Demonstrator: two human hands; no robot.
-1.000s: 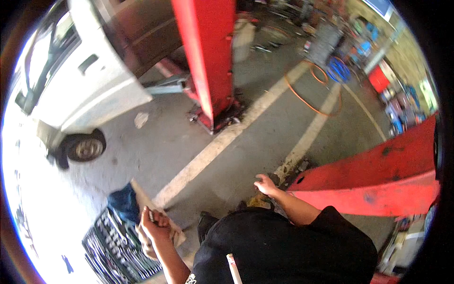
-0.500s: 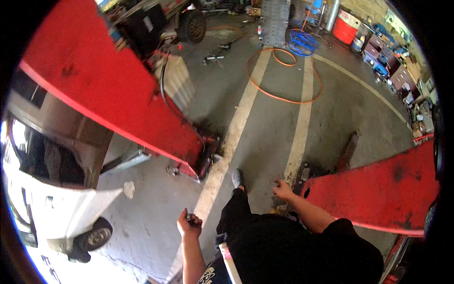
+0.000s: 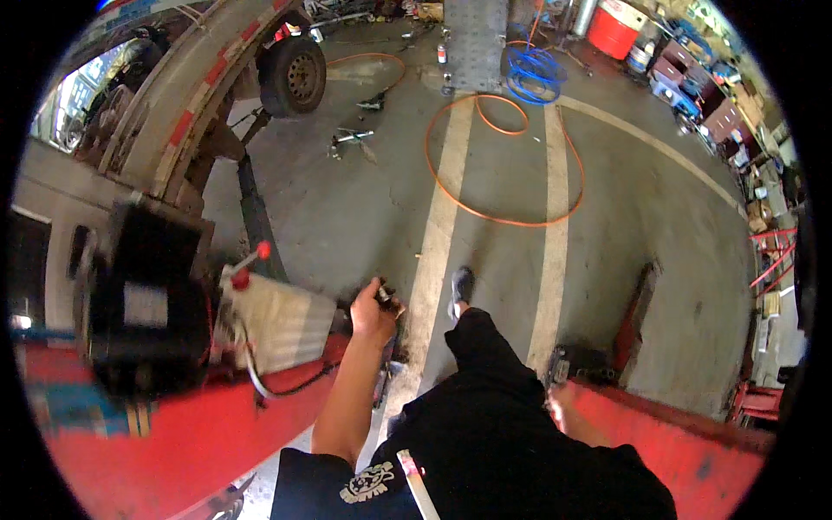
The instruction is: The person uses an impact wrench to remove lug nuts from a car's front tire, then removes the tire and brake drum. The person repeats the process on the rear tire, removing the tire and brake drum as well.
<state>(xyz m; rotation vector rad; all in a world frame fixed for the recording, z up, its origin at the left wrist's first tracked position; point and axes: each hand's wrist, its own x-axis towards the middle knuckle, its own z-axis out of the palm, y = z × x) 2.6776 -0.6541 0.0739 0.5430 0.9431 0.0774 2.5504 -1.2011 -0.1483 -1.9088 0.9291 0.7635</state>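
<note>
My left hand (image 3: 374,305) is raised at centre-left, fingers closed around a small dark metal object (image 3: 386,299), beside the pale reservoir (image 3: 276,321) of a black pump unit (image 3: 147,308) on the red left lift post (image 3: 147,442). My right hand (image 3: 559,406) is blurred and partly hidden by my dark-clothed body, near the red right lift post (image 3: 659,451); its fingers are unclear. A white cigarette-like stick (image 3: 420,485) sticks up from the lower edge, in front of my shirt. My shoe (image 3: 460,286) is on the floor between two painted stripes.
A raised vehicle with a wheel (image 3: 293,76) stands back left. Ahead lie a coiled blue hose (image 3: 533,78), a looped orange hose (image 3: 503,219), loose tools (image 3: 351,139) and a grey metal ramp (image 3: 475,48). A red-and-white drum (image 3: 611,35) and cluttered cabinets (image 3: 719,121) line the right wall.
I have walked forward between the posts. The open tool case and white vehicle have left view; the pump unit has appeared. My left hand is farther forward, my right hand lower and more hidden.
</note>
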